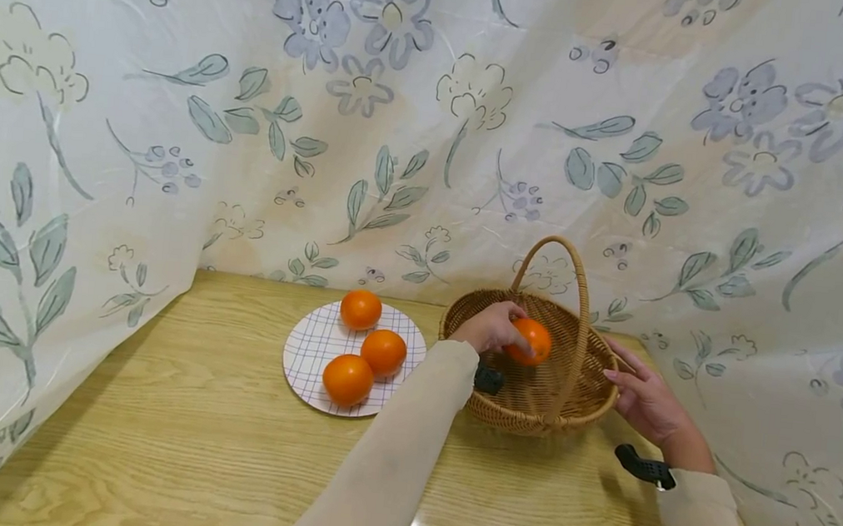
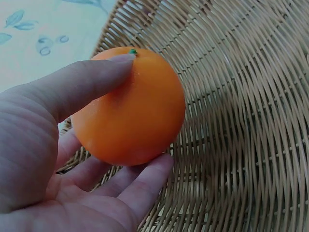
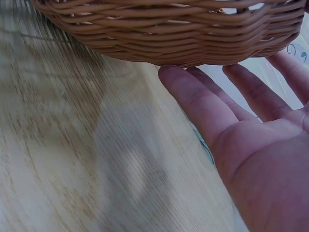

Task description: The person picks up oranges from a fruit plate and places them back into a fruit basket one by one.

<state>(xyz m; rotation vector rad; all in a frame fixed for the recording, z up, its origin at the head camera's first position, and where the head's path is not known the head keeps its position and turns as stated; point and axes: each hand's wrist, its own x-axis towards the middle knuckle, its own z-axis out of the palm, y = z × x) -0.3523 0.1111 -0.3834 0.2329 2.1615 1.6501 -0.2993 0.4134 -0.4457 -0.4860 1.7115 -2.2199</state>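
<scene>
Left hand (image 1: 493, 328) pinches an orange (image 1: 535, 342) within the basket (image 1: 542, 388); right hand (image 1: 648, 402), fingers spread, at its right side. Risk: smooth skin could slip if the pinch slackens, dropping it.

A green-tipped orange (image 1: 538, 340) is held inside the wicker basket (image 1: 536, 394).

A round white checked plate (image 1: 304, 355) lies on the pale wooden worktop (image 1: 150, 440), left of an oval brown wicker basket (image 1: 523, 397); a white floral curtain (image 1: 416, 154) hangs behind both. Three round orange fruits (image 1: 348, 380) sit on the plate. A fourth orange fruit (image 1: 532, 342), in the left hand (image 1: 493, 328), is over the basket's inside; the right hand (image 1: 648, 404) is at its right side.
</scene>
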